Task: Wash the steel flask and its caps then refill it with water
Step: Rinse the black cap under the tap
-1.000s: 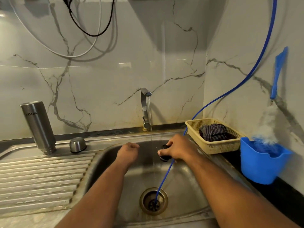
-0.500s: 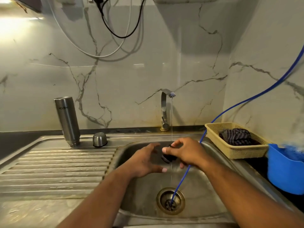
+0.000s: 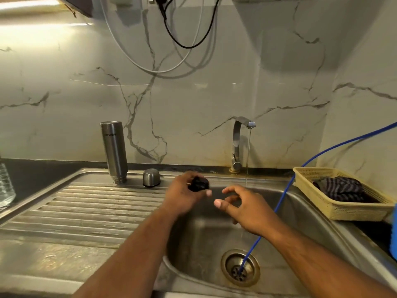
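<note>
The steel flask (image 3: 114, 152) stands upside down at the back of the ribbed draining board (image 3: 86, 211). A steel cap (image 3: 151, 177) sits dome-up just to its right. My left hand (image 3: 184, 194) is shut on the small black inner cap (image 3: 199, 184), held above the sink's left rim near the steel cap. Over the basin hangs my right hand (image 3: 242, 207), holding nothing, with its fingers apart. Behind it, the tap (image 3: 239, 143) runs a thin stream of water (image 3: 248, 155) into the sink (image 3: 202, 244).
A blue hose (image 3: 279, 203) runs from the right wall down into the drain (image 3: 240, 267). A yellow basket (image 3: 339, 209) with a striped cloth (image 3: 339, 188) sits right of the sink, a blue tub (image 3: 394, 231) at the right edge. A clear bottle (image 3: 5, 186) stands far left.
The black cap passed from my right hand to my left, which carried it left out of the water stream. My right hand let go and spread its fingers. The view shifted left.
</note>
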